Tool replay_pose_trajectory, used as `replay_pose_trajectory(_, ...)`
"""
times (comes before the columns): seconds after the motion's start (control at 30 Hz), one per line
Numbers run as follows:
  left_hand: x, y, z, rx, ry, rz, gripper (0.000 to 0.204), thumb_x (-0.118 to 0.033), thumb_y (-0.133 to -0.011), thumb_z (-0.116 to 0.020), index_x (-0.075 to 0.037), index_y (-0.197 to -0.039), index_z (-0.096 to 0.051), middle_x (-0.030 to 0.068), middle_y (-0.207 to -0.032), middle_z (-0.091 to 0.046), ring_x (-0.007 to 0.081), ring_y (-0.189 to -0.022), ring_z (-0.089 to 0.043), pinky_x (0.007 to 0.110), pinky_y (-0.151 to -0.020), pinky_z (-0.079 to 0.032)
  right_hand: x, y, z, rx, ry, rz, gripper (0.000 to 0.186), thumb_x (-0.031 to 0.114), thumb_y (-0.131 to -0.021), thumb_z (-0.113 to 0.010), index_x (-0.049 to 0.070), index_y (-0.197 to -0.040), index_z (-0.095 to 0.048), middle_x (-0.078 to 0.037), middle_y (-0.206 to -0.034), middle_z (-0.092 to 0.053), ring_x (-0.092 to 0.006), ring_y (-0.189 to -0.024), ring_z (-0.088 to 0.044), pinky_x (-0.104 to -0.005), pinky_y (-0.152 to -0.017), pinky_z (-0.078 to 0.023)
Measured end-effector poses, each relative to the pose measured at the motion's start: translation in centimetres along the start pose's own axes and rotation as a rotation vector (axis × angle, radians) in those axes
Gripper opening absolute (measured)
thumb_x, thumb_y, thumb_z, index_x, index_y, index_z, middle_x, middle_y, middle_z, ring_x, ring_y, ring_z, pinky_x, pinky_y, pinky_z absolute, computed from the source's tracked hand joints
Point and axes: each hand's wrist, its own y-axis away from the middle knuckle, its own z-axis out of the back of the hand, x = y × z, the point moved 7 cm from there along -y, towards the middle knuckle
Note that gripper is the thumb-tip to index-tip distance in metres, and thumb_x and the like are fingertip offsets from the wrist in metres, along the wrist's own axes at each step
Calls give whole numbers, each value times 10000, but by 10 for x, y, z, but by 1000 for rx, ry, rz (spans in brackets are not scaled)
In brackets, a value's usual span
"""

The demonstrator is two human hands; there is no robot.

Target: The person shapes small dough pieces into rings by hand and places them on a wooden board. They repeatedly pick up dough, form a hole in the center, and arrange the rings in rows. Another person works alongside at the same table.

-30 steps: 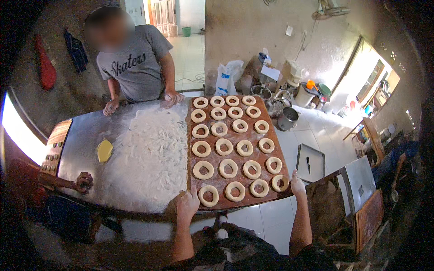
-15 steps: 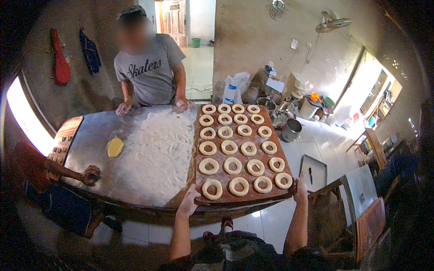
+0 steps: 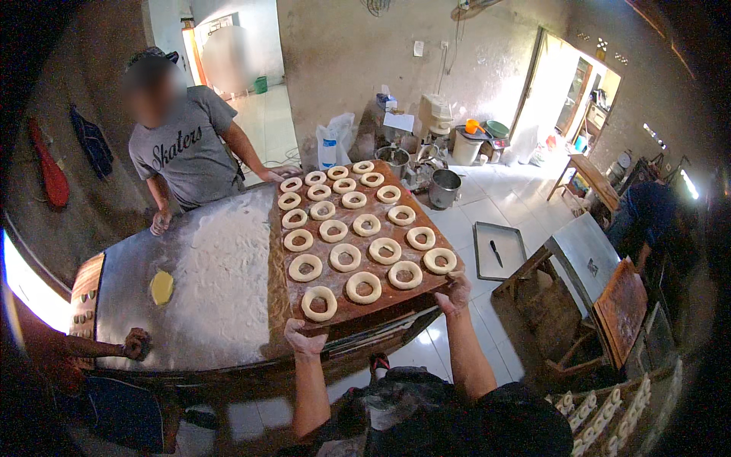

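A wooden board [image 3: 339, 282] carries rows of pale raw dough rings [image 3: 319, 290]. My left hand [image 3: 306, 339] grips its near left corner, the fingers under the edge. At the near right corner my right hand [image 3: 454, 295] holds it the same way. The board is slanted in view, its near edge higher on the right, with the far part by the table's far right side. Whether it still rests on the table is hard to tell. To its left, white flour [image 3: 228, 282] covers part of the metal tabletop [image 3: 129, 274].
Across the table, a person in a grey shirt [image 3: 186, 152] has one hand by the board's far corner. Another person's hand [image 3: 137, 344] is at left. Right: a metal tray with a knife [image 3: 496, 253] on the floor, a tilted frame [image 3: 563, 297], more dough rings [image 3: 601, 411] low down.
My view has swung right. The board has turned, its near edge now slanting up to the right, with both hands still on it. The person opposite has reached a hand toward its far corner.
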Motion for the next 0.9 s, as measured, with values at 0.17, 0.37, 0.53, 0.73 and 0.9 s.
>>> replay_pose_trajectory(0.17,-19,-7,0,-54,-130,2,722,-227,-647,-562,-14,-1337,-561,183,-1289,-635,401,-1137,-628,547,-975,-550,26,7,-50,375,-16,132,596,135,-773,-614,-27,-1339,-522,-168,-1292,-631,-338,-1197,-620,-481,-1080,-490)
replay_pose_trajectory(0.37,-37,7,-77,343,-12,-76,619,-154,-724,-600,-8,-1324,-560,190,-1276,-641,358,-1158,-641,501,-999,-560,74,27,-120,436,-34,243,569,135,-799,-608,-47,-1330,-516,-170,-1309,-621,-308,-1230,-601,-448,-1114,-458)
replay_pose_trajectory(0.53,-75,22,-140,447,4,-192,540,-189,-782,-603,-4,-1288,-575,195,-1268,-645,349,-1140,-650,489,-985,-567,144,55,-177,527,213,635,444,152,-886,-619,-26,-1285,-536,-179,-1285,-622,-291,-1204,-610,-427,-1069,-487)
replay_pose_trajectory(0.73,-121,81,-234,639,-10,-367,537,-249,-834,-558,0,-1309,-563,196,-1276,-645,343,-1144,-649,486,-993,-555,250,90,-252,636,37,747,351,158,-946,-655,-44,-1216,-558,-215,-1214,-634,-300,-1128,-639,-428,-1014,-534)
replay_pose_trajectory(0.9,-125,181,-312,773,-72,-557,544,-300,-878,-520,4,-1327,-553,197,-1281,-644,338,-1148,-648,483,-1000,-545,331,112,-318,1060,-177,367,483,266,-939,-555,-62,-1294,-542,-257,-1276,-621,-378,-1187,-620,-479,-1080,-478)
